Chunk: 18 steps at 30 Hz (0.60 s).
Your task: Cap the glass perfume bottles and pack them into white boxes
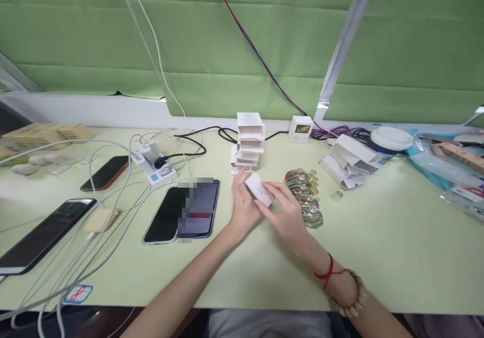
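Observation:
A small white box point(259, 189) with faint print on its face is held between my two hands over the table. My left hand point(242, 203) wraps round it from the left and below. From the right, my right hand point(284, 208) grips its edge with thumb and fingers. Just beyond my left hand rises a stack of white boxes point(249, 138), some with open ends facing me. Beside my right hand lies a row of glassy green and reddish bottle-like pieces point(302, 194) with small yellow parts along it. Whether the held box contains anything is hidden.
Two phones point(162, 217) lie left of my hands, with a power strip point(159, 169), white cables and another phone point(109, 172) beyond. On the right are loose white cartons point(350, 161), a lidded cup point(391, 138) and plastic bags point(446, 171). A small white device point(300, 128) stands at the back.

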Available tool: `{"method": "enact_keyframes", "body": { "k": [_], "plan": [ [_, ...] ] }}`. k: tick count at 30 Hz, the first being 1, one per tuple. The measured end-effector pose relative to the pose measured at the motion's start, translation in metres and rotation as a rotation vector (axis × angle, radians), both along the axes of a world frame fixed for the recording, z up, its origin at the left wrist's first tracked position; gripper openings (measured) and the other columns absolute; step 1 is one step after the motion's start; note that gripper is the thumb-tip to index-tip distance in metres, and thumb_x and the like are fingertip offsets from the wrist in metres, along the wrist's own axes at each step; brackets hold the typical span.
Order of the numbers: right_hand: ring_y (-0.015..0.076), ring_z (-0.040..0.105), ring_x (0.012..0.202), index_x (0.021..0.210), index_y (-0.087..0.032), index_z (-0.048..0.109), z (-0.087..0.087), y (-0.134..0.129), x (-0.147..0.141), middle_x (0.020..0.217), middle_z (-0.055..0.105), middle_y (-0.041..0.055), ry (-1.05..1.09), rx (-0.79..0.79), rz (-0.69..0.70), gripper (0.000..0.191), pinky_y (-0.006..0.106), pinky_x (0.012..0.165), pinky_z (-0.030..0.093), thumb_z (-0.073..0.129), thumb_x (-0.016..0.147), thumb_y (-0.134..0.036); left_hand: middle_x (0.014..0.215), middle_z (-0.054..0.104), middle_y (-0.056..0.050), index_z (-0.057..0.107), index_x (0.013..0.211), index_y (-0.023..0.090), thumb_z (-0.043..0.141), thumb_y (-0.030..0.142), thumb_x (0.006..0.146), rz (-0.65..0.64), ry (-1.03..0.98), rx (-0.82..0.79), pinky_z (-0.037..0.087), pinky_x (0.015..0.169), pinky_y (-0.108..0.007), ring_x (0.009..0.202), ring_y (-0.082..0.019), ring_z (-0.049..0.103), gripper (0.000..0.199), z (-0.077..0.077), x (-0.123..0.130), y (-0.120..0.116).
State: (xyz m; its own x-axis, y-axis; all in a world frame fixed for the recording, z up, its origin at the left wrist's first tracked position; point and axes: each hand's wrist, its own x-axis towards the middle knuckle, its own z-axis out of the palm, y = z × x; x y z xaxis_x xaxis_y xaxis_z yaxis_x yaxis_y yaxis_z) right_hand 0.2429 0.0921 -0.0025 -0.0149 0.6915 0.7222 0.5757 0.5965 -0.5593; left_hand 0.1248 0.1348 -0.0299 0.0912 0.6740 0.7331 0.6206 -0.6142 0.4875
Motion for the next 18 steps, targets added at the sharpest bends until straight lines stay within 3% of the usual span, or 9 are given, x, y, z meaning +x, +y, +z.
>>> {"method": "enact_keyframes", "body": {
  "k": [4, 11, 18],
  "plan": [
    [0.0171, 0.058, 0.097, 0.111, -0.019, 0.056, -0.002, -0.002, -0.002, 0.103, 0.057, 0.0072, 0.051, -0.055, 0.004, 0.029, 0.031, 0.086, 0.051, 0.056, 0.082, -0.02, 0.129, 0.036, -0.019, 0.023, 0.127, 0.016, 0.07, 0.027, 0.064, -0.031, 0.035, 0.06, 0.037, 0.096, -0.046, 0.122, -0.03, 0.04, 0.079, 0.001, -0.001, 0.0],
    [0.0155, 0.059, 0.083, 0.092, -0.019, 0.054, -0.006, -0.002, 0.0, 0.092, 0.056, 0.0033, 0.137, -0.165, -0.036, 0.025, 0.029, 0.072, 0.055, 0.065, 0.07, -0.021, 0.118, 0.043, -0.016, 0.025, 0.124, 0.018, 0.066, 0.019, 0.07, 0.088, 0.098, 0.123, 0.038, 0.091, -0.043, 0.116, -0.027, 0.042, 0.067, 0.0, 0.003, -0.01],
    [0.0157, 0.06, 0.085, 0.076, -0.018, 0.055, -0.004, -0.001, 0.006, 0.098, 0.057, 0.0071, -0.093, 0.013, -0.081, 0.005, 0.027, 0.071, 0.051, 0.056, 0.08, -0.019, 0.113, 0.049, -0.013, 0.033, 0.117, 0.019, 0.064, 0.021, 0.068, 0.131, 0.008, 0.041, 0.037, 0.086, -0.041, 0.106, -0.026, 0.05, 0.058, 0.002, 0.004, -0.005]
  ]
}}
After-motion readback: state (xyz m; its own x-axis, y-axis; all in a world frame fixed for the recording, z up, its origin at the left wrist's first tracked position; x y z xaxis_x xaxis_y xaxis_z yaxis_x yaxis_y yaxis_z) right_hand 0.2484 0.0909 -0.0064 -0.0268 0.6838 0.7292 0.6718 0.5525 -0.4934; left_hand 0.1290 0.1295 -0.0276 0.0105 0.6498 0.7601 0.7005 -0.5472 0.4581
